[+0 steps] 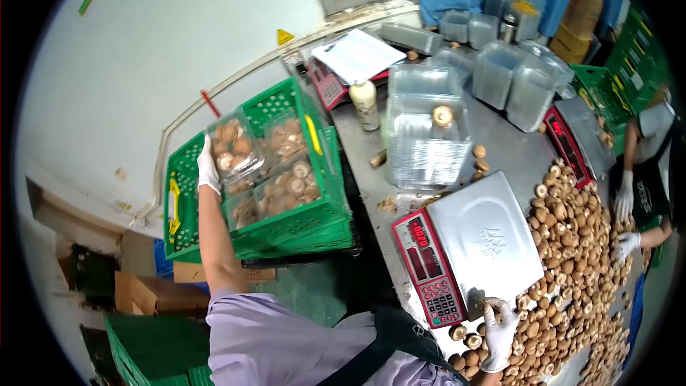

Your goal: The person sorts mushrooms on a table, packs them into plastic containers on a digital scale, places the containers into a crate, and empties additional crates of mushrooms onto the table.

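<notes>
My left hand [208, 166], in a white glove, grips the left side of a clear tray of mushrooms [234, 144] over the green crate [325, 216]. Other filled trays [289, 187] lie in that crate. My right hand [499, 330], gloved too, is at the lower edge of the silver scale [486, 236], beside the mushroom pile [564, 279]. Its fingers are pinched together at the scale's corner; what they hold, if anything, is too small to make out. The scale's red panel [431, 271] has lit digits, and no tray stands on its plate.
Stacked empty clear trays [429, 154] stand behind the scale, one mushroom [443, 116] on them. A bottle [365, 106], papers [359, 56] and a second scale [582, 136] are farther back. At the right, a co-worker's gloved hands [626, 221] reach to the pile.
</notes>
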`<state>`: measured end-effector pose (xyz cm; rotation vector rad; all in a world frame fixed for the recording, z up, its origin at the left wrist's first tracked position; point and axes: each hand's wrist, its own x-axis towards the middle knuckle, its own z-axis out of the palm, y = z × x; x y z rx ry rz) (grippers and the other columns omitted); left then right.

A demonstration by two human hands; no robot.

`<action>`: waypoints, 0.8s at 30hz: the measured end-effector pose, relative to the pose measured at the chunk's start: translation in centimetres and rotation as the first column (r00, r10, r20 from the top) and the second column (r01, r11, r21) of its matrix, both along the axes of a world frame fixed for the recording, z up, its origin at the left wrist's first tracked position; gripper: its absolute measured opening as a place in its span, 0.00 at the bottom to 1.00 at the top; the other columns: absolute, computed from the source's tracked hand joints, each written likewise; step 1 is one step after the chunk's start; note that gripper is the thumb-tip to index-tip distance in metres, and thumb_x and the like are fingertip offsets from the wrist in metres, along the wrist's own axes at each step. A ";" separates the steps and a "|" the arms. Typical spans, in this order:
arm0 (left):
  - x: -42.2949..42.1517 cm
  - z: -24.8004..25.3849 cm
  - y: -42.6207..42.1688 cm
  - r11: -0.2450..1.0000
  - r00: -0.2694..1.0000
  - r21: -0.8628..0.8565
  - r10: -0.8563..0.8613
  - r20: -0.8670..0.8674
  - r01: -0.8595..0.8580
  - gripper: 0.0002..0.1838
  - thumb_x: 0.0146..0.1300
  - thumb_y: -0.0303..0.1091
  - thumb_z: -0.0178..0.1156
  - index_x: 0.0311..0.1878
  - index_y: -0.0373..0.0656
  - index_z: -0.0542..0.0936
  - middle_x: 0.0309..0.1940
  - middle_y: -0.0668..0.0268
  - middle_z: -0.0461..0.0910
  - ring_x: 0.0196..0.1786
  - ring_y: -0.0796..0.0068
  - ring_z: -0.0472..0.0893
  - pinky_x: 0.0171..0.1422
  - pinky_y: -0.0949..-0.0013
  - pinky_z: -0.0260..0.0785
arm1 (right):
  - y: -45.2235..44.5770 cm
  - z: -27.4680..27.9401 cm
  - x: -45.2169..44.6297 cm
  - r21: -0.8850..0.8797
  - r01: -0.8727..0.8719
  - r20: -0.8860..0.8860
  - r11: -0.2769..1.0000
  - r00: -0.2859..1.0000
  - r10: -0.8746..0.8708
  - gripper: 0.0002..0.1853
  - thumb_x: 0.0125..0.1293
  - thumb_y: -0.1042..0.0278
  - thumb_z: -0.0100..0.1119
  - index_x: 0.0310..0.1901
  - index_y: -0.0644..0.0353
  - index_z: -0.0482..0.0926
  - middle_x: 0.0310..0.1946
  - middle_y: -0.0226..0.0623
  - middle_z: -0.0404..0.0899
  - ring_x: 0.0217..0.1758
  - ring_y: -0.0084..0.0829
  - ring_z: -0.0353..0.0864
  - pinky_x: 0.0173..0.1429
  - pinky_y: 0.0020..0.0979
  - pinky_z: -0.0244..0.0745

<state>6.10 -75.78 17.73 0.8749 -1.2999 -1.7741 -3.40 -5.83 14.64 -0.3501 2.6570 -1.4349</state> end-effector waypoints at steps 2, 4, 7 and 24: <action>-1.5 -5.4 -3.8 0.964 0.857 -0.268 0.139 0.496 -0.001 0.39 0.62 0.59 0.55 0.66 0.36 0.65 0.62 0.52 0.69 0.60 0.59 0.72 0.63 0.60 0.65 | 0.6 -0.4 -0.1 -0.014 0.033 -0.054 0.999 0.998 -0.034 0.06 0.59 0.75 0.64 0.37 0.65 0.80 0.26 0.36 0.82 0.25 0.21 0.79 0.30 0.22 0.72; -3.4 -10.0 -4.6 0.899 0.475 -0.385 0.250 0.844 0.210 0.48 0.59 0.67 0.52 0.72 0.40 0.54 0.73 0.49 0.47 0.76 0.56 0.46 0.75 0.61 0.43 | 0.8 0.5 -0.1 0.003 0.092 0.046 0.996 0.995 -0.092 0.05 0.59 0.76 0.63 0.37 0.65 0.80 0.24 0.35 0.81 0.22 0.20 0.77 0.27 0.22 0.69; -6.2 -11.1 -5.0 0.866 0.416 -0.441 0.320 0.851 0.235 0.44 0.59 0.67 0.49 0.70 0.44 0.61 0.73 0.47 0.46 0.76 0.54 0.46 0.76 0.61 0.42 | 2.0 -0.5 -0.1 -0.030 0.131 0.025 0.991 0.991 -0.130 0.05 0.60 0.76 0.62 0.37 0.65 0.80 0.24 0.36 0.81 0.20 0.19 0.77 0.26 0.21 0.69; -26.5 2.0 27.8 -0.254 0.545 -0.651 -0.379 0.748 0.716 0.10 0.55 0.29 0.64 0.38 0.34 0.81 0.37 0.56 0.82 0.42 0.61 0.81 0.48 0.67 0.71 | 2.5 -1.8 4.2 -0.008 0.146 0.062 0.989 0.987 -0.145 0.09 0.64 0.63 0.56 0.40 0.57 0.80 0.29 0.42 0.80 0.34 0.40 0.81 0.40 0.35 0.76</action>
